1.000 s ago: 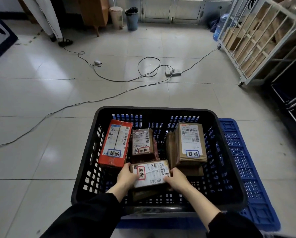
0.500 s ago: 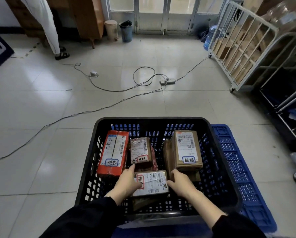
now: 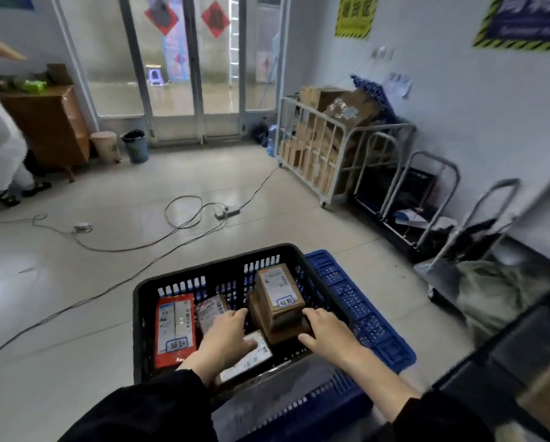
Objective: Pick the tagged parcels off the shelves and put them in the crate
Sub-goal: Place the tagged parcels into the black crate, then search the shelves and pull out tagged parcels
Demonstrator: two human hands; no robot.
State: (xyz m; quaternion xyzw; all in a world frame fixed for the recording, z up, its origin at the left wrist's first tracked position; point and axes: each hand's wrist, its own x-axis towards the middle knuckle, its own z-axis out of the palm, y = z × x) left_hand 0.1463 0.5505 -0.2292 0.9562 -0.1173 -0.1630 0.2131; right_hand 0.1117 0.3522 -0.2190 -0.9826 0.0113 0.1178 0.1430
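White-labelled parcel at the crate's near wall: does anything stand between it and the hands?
Nothing visible does. The left hand is directly over the white-labelled parcel, already inside the black crate; the right hand is open beside the stacked brown parcels.

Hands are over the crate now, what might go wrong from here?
The tall brown parcel sits tilted on a lower box in the black crate; the right hand beside it might knock it over. Loose cables cross the floor, a likely trip hazard when walking off.
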